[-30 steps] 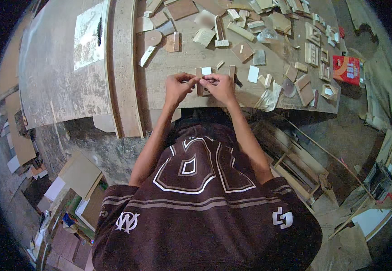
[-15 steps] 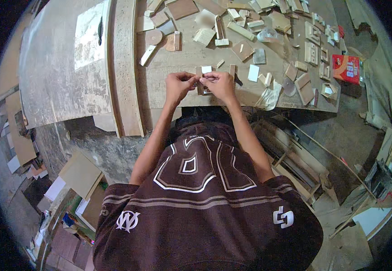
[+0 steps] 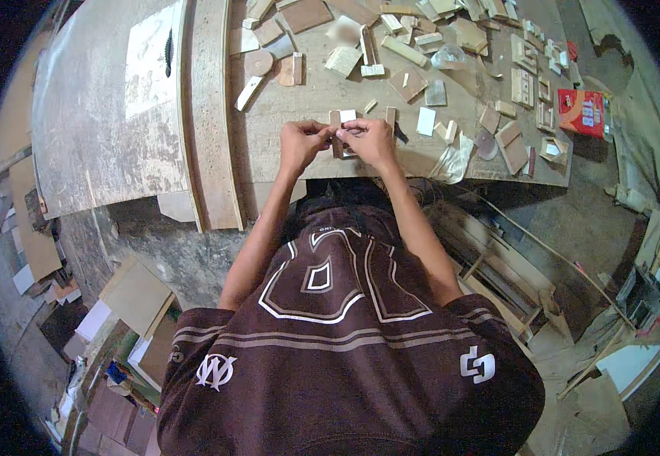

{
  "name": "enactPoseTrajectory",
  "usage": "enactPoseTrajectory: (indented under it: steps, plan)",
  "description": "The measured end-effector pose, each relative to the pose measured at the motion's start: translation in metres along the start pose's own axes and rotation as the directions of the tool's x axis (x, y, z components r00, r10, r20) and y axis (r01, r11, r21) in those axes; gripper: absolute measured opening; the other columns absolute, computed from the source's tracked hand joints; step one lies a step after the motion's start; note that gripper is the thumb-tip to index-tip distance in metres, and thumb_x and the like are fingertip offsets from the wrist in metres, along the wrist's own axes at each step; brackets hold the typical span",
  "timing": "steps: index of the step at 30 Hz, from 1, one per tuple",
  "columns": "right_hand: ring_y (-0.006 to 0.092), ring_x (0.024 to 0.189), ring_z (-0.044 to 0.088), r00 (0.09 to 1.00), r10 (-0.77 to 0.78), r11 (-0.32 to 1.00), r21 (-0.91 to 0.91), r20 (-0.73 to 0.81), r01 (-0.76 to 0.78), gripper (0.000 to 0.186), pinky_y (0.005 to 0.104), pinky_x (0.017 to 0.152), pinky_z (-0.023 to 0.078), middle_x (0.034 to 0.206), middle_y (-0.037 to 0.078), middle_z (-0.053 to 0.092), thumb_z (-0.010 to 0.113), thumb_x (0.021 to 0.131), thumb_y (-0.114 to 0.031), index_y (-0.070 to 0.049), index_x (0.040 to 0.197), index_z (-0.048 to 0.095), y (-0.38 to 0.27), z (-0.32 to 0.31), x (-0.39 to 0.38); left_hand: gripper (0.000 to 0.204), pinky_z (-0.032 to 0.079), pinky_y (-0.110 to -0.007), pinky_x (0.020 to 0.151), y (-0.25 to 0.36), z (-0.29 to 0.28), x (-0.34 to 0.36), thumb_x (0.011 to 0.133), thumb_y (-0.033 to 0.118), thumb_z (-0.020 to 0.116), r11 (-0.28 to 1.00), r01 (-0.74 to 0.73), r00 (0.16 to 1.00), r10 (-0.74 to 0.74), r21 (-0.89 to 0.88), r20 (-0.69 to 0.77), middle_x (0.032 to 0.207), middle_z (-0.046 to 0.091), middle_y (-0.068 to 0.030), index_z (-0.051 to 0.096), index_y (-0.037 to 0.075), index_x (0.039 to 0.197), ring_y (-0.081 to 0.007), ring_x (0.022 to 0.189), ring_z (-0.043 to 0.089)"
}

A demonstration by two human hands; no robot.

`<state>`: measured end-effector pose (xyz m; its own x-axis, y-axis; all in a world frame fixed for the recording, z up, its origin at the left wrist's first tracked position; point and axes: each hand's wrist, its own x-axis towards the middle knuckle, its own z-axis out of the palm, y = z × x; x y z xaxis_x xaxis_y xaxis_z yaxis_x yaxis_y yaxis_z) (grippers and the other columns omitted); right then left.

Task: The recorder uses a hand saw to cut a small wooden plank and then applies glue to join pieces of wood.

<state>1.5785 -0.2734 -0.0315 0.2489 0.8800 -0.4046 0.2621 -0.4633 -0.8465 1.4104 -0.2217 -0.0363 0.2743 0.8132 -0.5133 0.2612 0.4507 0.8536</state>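
Note:
Above the near edge of the workbench, my two hands meet at a small wooden piece. My left hand (image 3: 302,144) is closed, its thumb and fingertips pinching the left side of a narrow brown wooden strip (image 3: 336,149). From the other side my right hand (image 3: 370,140) is closed too, with its fingertips at the same strip. A white piece (image 3: 347,116) shows just beyond the fingers. Part of the small wooden assembly lies hidden under my right hand. Another brown strip (image 3: 390,116) stands right of that hand, beside a dark slim object (image 3: 401,137).
Many wood offcuts, such as a long block (image 3: 404,52), lie across the back and right of the workbench (image 3: 269,161). A white card (image 3: 426,121) and a crumpled clear plastic bag (image 3: 451,161) are to the right. Farther right sits a red packet (image 3: 584,112). Long boards (image 3: 210,114) cross the left.

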Motion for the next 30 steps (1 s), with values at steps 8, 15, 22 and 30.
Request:
enactPoseTrajectory:
  steps: [8, 15, 22, 30]
  plan:
    - [0.0148, 0.07, 0.071, 1.0, -0.021, 0.998, -0.055, 0.015, 0.022, 0.031, 0.0273, 0.06, 0.056, 0.083, 0.013, 0.075, 0.081, 0.079, -0.023, 0.001, 0.099, 0.074, 0.013, 0.001, 0.005, 0.023, 0.057, -0.027, 0.062, -0.001, -0.001, 0.001, 0.085, 0.017, 0.075, 0.99, -0.063, 0.998, 0.063, 0.128, 0.003, 0.076, 0.072, -0.0114, 0.074, -0.006, 0.091, -0.0148, 0.067, 0.069]
    - [0.016, 0.076, 0.072, 0.998, -0.054, 0.996, -0.067, 0.014, 0.055, 0.033, 0.0284, 0.066, 0.056, 0.085, 0.013, 0.075, 0.081, 0.078, -0.023, 0.002, 0.098, 0.074, 0.008, -0.001, 0.004, 0.022, 0.055, -0.027, 0.058, 0.009, 0.003, -0.005, 0.083, 0.016, 0.076, 0.985, -0.067, 0.997, 0.073, 0.159, -0.03, 0.073, 0.072, -0.0119, 0.075, -0.005, 0.09, -0.0141, 0.064, 0.069]
    - [0.0143, 0.073, 0.071, 1.0, 0.01, 0.996, -0.085, 0.025, -0.007, 0.034, 0.0277, 0.066, 0.056, 0.083, 0.011, 0.075, 0.082, 0.077, -0.023, 0.002, 0.099, 0.074, 0.011, 0.0, 0.006, 0.024, 0.055, -0.026, 0.059, 0.0, 0.001, -0.001, 0.085, 0.017, 0.076, 0.981, -0.073, 0.997, 0.077, 0.179, -0.014, 0.073, 0.072, -0.0105, 0.074, -0.006, 0.091, -0.0122, 0.064, 0.067]
    - [0.0192, 0.072, 0.072, 0.999, 0.045, 0.998, -0.044, 0.026, -0.044, 0.034, 0.0319, 0.067, 0.058, 0.082, 0.014, 0.074, 0.083, 0.075, -0.021, 0.003, 0.097, 0.074, 0.005, 0.0, 0.005, 0.019, 0.052, -0.027, 0.054, 0.001, 0.002, -0.001, 0.082, 0.013, 0.076, 0.982, -0.081, 0.995, 0.09, 0.171, -0.045, 0.067, 0.07, -0.0099, 0.075, -0.005, 0.085, -0.0114, 0.059, 0.066]
